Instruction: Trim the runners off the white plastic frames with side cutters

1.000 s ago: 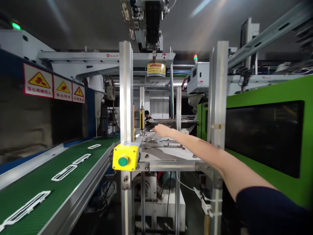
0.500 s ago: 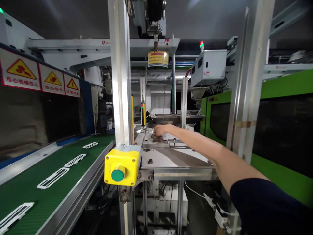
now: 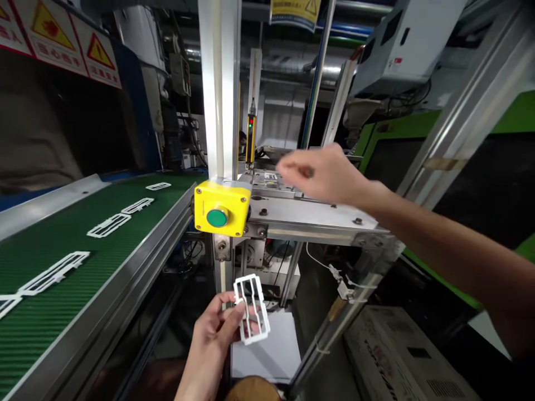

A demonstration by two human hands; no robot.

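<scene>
- Between the fingers (image 3: 234, 322) of the left hand (image 3: 210, 335), newly in view, a white frame (image 3: 263, 307) is being grasped, low beside the post.
- Farther up, the right hand (image 3: 321, 174) is drawing back over the metal counter (image 3: 303, 213); its curled fingers are blurring, so I cannot tell whether they are holding anything.
- Work seems to be shifting towards the held piece.
- Leftward, similar frames (image 3: 52, 268) are lying on the green conveyor (image 3: 29, 334).

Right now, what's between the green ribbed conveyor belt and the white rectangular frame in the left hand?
In the head view: a silver metal side rail, a dark gap, then the left hand.
</scene>
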